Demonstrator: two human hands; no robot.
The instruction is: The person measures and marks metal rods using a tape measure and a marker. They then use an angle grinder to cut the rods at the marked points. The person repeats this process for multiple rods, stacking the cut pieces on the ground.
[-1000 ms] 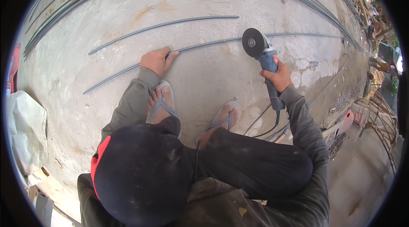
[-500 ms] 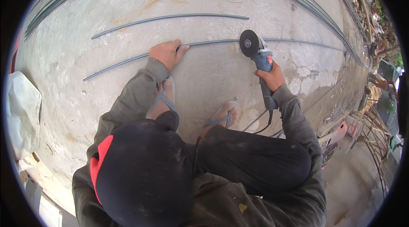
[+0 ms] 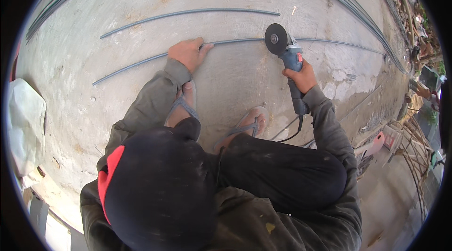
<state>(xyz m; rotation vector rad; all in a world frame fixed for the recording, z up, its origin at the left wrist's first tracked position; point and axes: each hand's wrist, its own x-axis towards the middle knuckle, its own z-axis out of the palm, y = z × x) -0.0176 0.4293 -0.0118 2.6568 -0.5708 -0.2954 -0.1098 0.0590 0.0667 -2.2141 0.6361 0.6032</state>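
Note:
My left hand (image 3: 186, 54) presses down on a long ribbed steel bar (image 3: 235, 41) lying on the concrete, with its fingers curled over the bar. In my right hand (image 3: 302, 76) is a blue-grey angle grinder (image 3: 292, 61), gripped round its body. The grinder's dark cutting disc (image 3: 275, 39) stands upright across the bar, and covers the spot where they meet. Small bright streaks show above and below the disc, like sparks. Beyond the long bar lies a shorter steel bar (image 3: 188, 13), which neither hand touches.
Bundles of long steel bars curve across the far left and far right (image 3: 348, 4). My sandalled feet (image 3: 252, 121) are close below the bar. The grinder's black cord (image 3: 297, 131) runs down near my right knee. A pale sheet (image 3: 26, 124) lies at the left, and clutter lines the right edge.
The bars, hands and grinder sit slightly higher in the picture. Bright streaks now show near the disc. Both grips stay the same.

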